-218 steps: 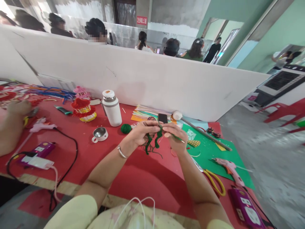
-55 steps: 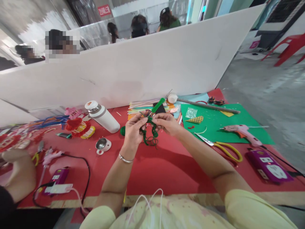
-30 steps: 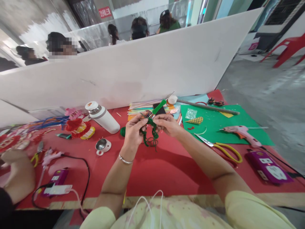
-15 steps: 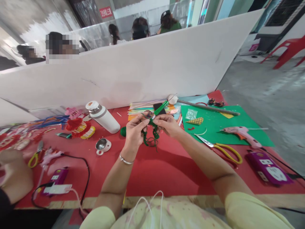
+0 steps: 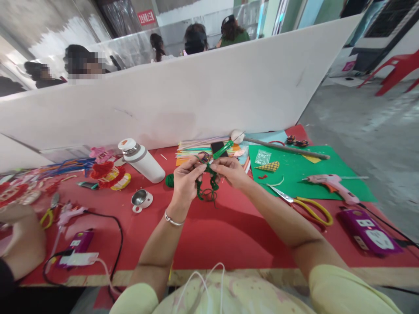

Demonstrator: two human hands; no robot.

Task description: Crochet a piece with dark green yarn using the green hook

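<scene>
I see my left hand (image 5: 185,181) pinched shut on the dark green crocheted yarn strip (image 5: 206,183), which hangs just above the red table (image 5: 209,231) between both hands, while my right hand (image 5: 229,169) is closed around the green-handled crochet hook (image 5: 223,149), its tip buried in the stitches. The risk I judge most likely is the hook slipping out of its loop if my left pinch slackens, letting stitches unravel. The loose yarn tail curling below could also tangle. The small green yarn ball (image 5: 169,179) near the white insulated flask (image 5: 142,160) might roll if tugged.
</scene>
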